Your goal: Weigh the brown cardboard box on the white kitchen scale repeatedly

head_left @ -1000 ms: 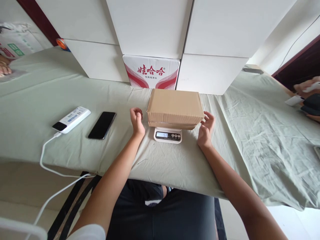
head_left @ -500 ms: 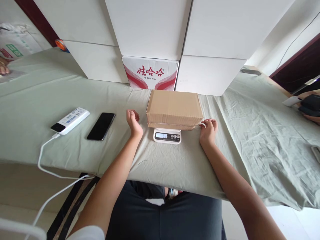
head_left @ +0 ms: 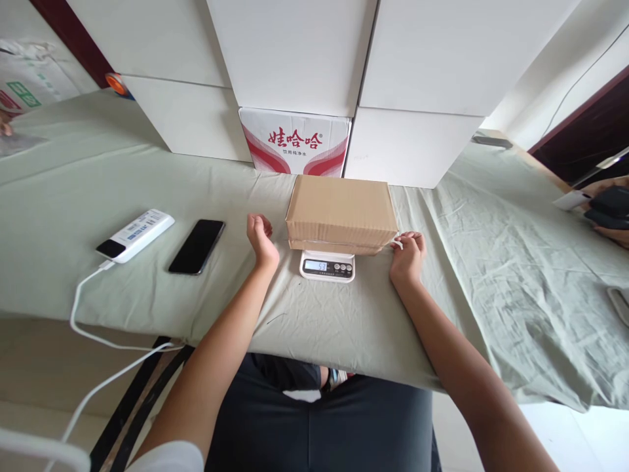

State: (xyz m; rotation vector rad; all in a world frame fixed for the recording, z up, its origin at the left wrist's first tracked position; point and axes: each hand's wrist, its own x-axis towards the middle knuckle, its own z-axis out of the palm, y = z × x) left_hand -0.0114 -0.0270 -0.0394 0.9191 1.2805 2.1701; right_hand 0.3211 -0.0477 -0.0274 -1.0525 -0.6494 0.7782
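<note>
A brown cardboard box [head_left: 341,203] rests on top of a small white digital scale [head_left: 327,275], covering its weighing plate. The scale's display is lit and appears to read 53. To the left of the box, apart from it, my left hand [head_left: 262,239] is raised with its fingers curled in loosely; nothing shows in it. My right hand [head_left: 409,252] is at the box's front right corner, fingers pinched together. A thin white strip [head_left: 398,243] shows at those fingertips; how it joins the box is unclear. A thin line runs along the box's lower front.
Left of my arm lie a black phone [head_left: 197,246] and a white power bank [head_left: 135,236] with a white cable [head_left: 78,308]. White cartons [head_left: 295,52] stand stacked behind the box, one with red print [head_left: 295,145]. Another person's hand [head_left: 4,123] shows at far left.
The scale's reading has gone from about 57 to about 53. More of the white strip shows at my right fingertips. Both hands have stayed nearly in place; the view has shifted slightly.
</note>
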